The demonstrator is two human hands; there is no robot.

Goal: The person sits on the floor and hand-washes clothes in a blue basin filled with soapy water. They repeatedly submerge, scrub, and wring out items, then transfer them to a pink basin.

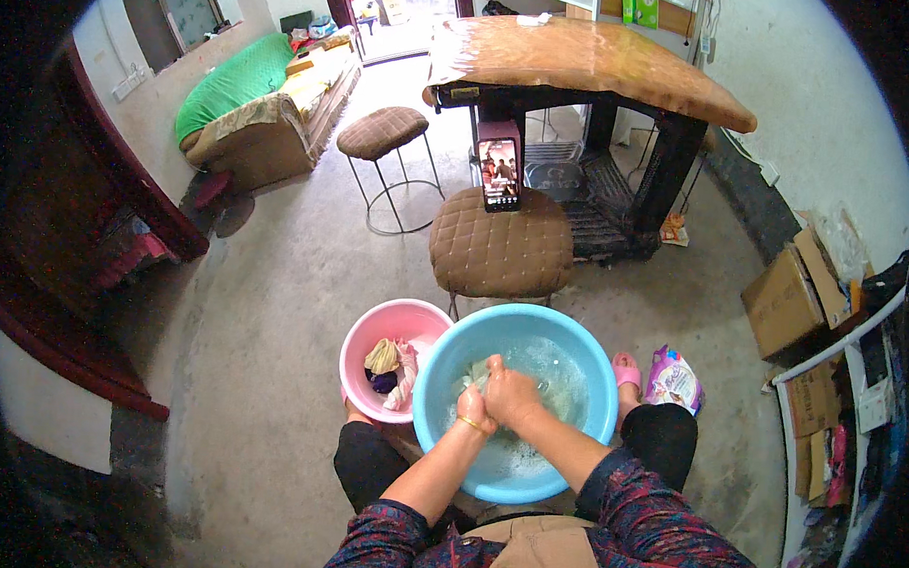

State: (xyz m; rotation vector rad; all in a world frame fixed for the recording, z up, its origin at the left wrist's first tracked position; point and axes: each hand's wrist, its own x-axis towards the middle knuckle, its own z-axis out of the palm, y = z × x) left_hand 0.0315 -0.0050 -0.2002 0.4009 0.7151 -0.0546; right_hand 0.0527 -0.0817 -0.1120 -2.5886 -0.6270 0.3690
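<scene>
A large light-blue plastic basin (511,489) with soapy water stands between my legs. Over its middle my left hand (477,411), a gold-coloured bangle at the wrist, is closed on a pale wet cloth (475,375). Pressed against it, my right hand (509,391) grips the same cloth, which is largely hidden by the fingers and the water. Left of the blue basin, and partly behind its rim, is a smaller pink basin (363,322). It holds a beige cloth (382,356), a dark purple cloth (381,381) and a twisted pale pink cloth (401,387).
A brown quilted stool (501,252) beyond the basins bears an upright phone (499,174). Behind it stands a wooden-topped table (582,56), with another stool (383,131) to its left. A purple-and-white packet (674,383) lies by my right foot. Cardboard boxes (788,299) and a white shelf (857,358) are at right.
</scene>
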